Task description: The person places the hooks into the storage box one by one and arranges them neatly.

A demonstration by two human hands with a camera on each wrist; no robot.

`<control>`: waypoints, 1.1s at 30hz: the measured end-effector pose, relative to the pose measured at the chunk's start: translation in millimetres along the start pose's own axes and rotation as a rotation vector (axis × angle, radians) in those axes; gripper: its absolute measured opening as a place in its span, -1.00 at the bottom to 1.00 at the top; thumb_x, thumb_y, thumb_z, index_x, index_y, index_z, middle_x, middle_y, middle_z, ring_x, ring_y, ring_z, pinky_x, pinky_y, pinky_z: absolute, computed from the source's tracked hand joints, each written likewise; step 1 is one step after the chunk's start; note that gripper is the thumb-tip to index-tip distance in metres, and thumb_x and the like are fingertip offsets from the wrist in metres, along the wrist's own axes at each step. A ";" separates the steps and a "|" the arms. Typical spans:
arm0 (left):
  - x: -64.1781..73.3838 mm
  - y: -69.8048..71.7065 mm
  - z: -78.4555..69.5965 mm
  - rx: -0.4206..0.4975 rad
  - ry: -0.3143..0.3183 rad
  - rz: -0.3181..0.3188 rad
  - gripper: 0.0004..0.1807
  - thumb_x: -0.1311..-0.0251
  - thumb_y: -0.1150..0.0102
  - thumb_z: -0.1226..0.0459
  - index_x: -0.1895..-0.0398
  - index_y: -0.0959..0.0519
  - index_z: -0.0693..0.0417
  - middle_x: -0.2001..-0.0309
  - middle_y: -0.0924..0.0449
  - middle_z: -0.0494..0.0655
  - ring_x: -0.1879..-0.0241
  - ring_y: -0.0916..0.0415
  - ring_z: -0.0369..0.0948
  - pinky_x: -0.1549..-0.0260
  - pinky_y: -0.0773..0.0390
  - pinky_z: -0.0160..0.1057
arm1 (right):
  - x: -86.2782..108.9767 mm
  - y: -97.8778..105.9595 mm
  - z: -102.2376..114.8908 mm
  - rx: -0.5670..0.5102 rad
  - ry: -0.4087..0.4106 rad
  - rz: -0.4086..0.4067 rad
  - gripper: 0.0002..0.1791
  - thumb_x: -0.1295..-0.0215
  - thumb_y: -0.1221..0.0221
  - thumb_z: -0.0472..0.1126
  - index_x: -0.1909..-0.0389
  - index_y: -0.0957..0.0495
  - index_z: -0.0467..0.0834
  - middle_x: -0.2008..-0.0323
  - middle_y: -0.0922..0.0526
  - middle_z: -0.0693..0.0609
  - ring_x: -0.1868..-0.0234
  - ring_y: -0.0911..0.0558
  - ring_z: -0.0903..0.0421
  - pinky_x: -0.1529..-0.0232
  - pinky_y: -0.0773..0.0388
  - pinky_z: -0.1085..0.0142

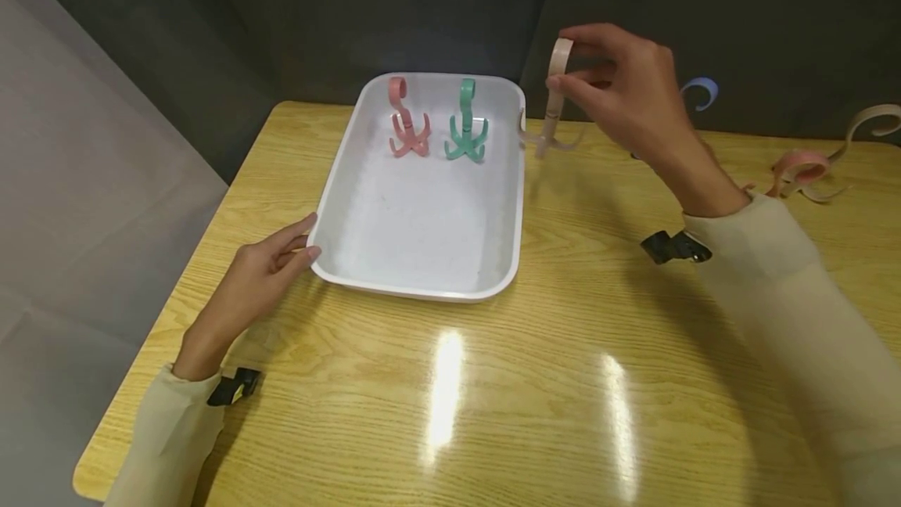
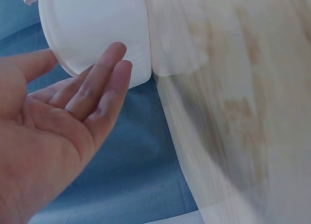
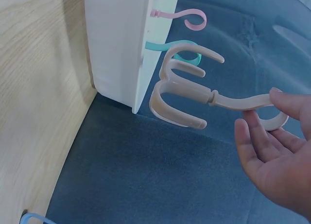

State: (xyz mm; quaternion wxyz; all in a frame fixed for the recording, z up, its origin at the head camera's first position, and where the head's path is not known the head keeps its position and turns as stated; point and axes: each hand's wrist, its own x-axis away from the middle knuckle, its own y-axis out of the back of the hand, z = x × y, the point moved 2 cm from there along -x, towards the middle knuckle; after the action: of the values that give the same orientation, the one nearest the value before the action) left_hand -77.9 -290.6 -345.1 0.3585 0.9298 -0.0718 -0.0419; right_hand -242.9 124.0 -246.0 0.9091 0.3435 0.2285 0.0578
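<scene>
My right hand pinches a beige four-pronged hanging hook by its curved top, with the prongs hanging down just beyond the right rim of a white plastic tray. In the right wrist view, the thumb and fingers hold the bend of this beige hook. Inside the tray, at its far end, stand a pink hook and a green hook, side by side. My left hand touches the tray's near left edge with thumb and fingertips. Its fingers look loosely extended in the left wrist view.
To the right, partly behind my right arm, are a blue hook, another pink hook and another beige hook. The wooden table carries the tray. A dark cloth hangs along the far edge.
</scene>
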 end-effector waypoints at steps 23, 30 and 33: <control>-1.4 -1.5 -3.1 0.004 0.000 0.005 -0.39 -0.57 -0.12 0.26 -0.58 -0.26 0.20 -0.27 -0.53 0.38 -0.14 -0.63 0.17 -0.03 -0.65 -0.08 | -5.9 -23.0 25.0 0.011 0.130 0.064 -0.52 -0.46 -0.32 -0.18 -0.34 -0.56 -0.19 -0.15 -0.71 -0.07 0.04 -0.79 -0.02 0.04 -0.67 0.37; -1.0 -0.7 -2.7 0.011 0.002 0.002 -0.39 -0.57 -0.12 0.24 -0.58 -0.27 0.19 -0.26 -0.54 0.37 -0.15 -0.63 0.16 -0.02 -0.64 -0.28 | -8.2 -33.9 32.1 -0.005 0.127 0.116 -0.53 -0.46 -0.31 -0.17 -0.32 -0.56 -0.21 -0.14 -0.71 -0.06 0.05 -0.79 0.01 0.01 -0.66 0.32; -1.1 -0.3 -3.0 0.004 0.008 0.002 -0.39 -0.57 -0.12 0.23 -0.58 -0.27 0.17 -0.26 -0.54 0.36 -0.15 -0.63 0.16 -0.04 -0.64 -0.17 | -10.0 -38.8 35.8 -0.024 0.131 0.140 -0.52 -0.45 -0.32 -0.17 -0.31 -0.56 -0.22 -0.13 -0.72 -0.06 0.06 -0.79 0.02 -0.01 -0.65 0.30</control>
State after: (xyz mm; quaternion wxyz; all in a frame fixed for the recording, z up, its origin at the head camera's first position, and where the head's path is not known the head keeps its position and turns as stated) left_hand -78.5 -288.1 -343.1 0.3571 0.9306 -0.0713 -0.0378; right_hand -237.5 70.6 -243.8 0.8900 0.3430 0.2622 0.1464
